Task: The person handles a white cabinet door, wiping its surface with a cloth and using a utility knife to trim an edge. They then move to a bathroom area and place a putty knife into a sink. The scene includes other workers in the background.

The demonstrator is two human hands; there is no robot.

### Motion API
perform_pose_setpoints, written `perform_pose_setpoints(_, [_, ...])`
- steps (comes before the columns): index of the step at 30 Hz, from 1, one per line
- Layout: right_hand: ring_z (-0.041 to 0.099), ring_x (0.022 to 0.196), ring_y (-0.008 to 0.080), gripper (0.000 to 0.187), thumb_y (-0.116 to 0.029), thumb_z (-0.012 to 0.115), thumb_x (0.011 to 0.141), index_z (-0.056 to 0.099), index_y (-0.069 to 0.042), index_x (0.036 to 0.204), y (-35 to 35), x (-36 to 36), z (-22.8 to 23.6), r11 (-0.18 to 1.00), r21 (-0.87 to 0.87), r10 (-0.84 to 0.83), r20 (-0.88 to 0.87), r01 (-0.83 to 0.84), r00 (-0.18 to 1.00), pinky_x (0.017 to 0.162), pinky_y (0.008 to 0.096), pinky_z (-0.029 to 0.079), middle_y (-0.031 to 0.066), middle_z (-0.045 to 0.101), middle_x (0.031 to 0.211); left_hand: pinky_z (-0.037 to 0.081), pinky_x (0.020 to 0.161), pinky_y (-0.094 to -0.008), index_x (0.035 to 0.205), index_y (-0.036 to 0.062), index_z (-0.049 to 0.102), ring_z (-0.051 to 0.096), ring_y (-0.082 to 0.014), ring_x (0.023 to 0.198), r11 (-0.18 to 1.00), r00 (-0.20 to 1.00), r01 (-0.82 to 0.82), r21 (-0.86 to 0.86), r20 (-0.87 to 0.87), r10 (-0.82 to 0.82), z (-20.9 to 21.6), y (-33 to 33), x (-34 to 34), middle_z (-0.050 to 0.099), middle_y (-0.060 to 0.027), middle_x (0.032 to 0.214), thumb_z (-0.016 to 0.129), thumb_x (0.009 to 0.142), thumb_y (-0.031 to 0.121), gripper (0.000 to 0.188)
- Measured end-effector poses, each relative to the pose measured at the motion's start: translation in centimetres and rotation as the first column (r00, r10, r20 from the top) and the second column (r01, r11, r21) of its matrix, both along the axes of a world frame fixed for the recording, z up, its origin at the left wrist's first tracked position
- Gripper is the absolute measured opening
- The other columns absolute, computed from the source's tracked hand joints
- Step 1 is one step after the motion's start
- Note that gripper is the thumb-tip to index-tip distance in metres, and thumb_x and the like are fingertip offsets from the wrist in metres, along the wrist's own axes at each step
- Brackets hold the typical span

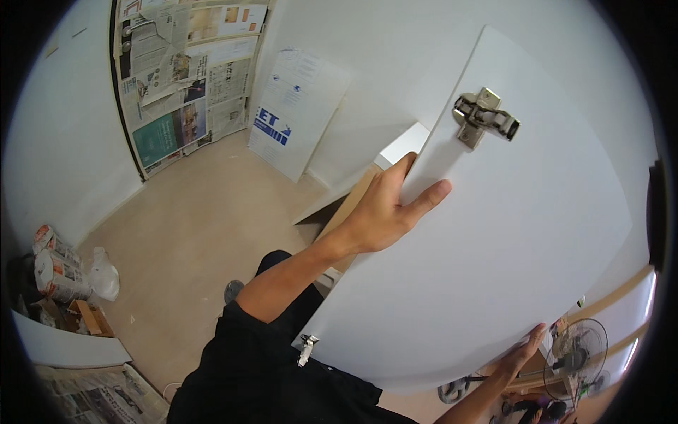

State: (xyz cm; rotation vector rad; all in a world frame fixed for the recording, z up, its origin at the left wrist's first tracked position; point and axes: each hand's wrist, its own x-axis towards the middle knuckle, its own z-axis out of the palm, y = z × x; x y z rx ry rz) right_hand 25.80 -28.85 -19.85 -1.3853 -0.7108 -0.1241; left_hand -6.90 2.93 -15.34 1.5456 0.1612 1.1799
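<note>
Hands (385,213) (521,352) at white panel (494,233) edges, wide floor (198,212) leftward, right grip unclear

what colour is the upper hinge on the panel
Silver: the upper hinge on the white panel, best seen in the head view.

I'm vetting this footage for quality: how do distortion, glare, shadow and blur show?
In the head view, fisheye bending bows the white panel, and black rounds the corners; also in the head view, soft shadow lies beside the upper hinge, bright streaks glare at lower right, and the left hand looks fairly sharp, while the fan's fine detail is hard to read.
</note>
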Motion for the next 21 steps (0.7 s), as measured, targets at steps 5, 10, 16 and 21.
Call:
perform_pose_setpoints(5, [0.047, 0.126, 0.0261, 0.068, -0.043, 0.053, 0.101, 0.034, 0.002, 0.147, 3.6, -0.7, 2.0, 0.999, -0.045, 0.007, 0.022, -0.006, 1.0, 0.104, 0.0389, 0.038, 0.0188, 0.045, 0.141, 0.045, 0.096, -0.0319, 0.133, -0.0042, 0.05, 0.057, -0.0194, 0.109, 0.982, 0.981, -0.175, -0.069, 0.069, 0.179, -1.8, 2.1, -1.7, 0.062, -0.0134, 0.118, 0.06, 0.099, 0.038, 0.055])
perform_pose_setpoints(10, [0.048, 0.123, 0.0216, 0.059, -0.034, 0.055, 0.102, 0.036, -0.001, 0.147, 12.4, -2.7, 6.6, 0.999, 0.039, 0.006, 0.054, -0.008, 0.999, 0.105, 0.0355, 0.037, 0.0117, 0.049, 0.139, 0.039, 0.105, -0.0321, 0.137, -0.0034, 0.049, 0.053, -0.0198, 0.119, 0.857, 0.857, -0.515, -0.025, -0.022, 0.515, 1.6, 10.7, -4.3, 0.057, -0.0132, 0.132, 0.06, 0.099, 0.032, 0.054])
perform_pose_setpoints(16, [0.05, 0.119, 0.0162, 0.05, -0.02, 0.058, 0.101, 0.04, -0.003, 0.144, 30.6, -8.3, 9.7, 0.935, 0.12, 0.339, -0.044, -0.332, 0.94, 0.102, 0.0306, 0.039, 0.0084, 0.054, 0.132, 0.037, 0.11, -0.0345, 0.142, 0.0022, 0.046, 0.05, -0.0201, 0.129, 0.79, 0.767, -0.529, -0.308, 0.223, 0.601, 4.4, 26.0, -17.0, 0.053, -0.0081, 0.141, 0.049, 0.103, 0.039, 0.054])
perform_pose_setpoints(21, [0.058, 0.093, 0.0123, 0.038, -0.018, 0.071, 0.092, 0.055, 0.002, 0.121, 44.9, -18.6, 16.1, 0.74, 0.037, 0.662, 0.137, -0.671, 0.737, 0.08, 0.028, 0.048, 0.0071, 0.061, 0.104, 0.035, 0.111, -0.0378, 0.141, 0.002, 0.044, 0.048, -0.0228, 0.129, 0.584, 0.567, -0.78, -0.225, 0.141, 0.812, 8.6, 31.9, -32.8, 0.051, -0.0113, 0.141, 0.051, 0.102, 0.038, 0.054])
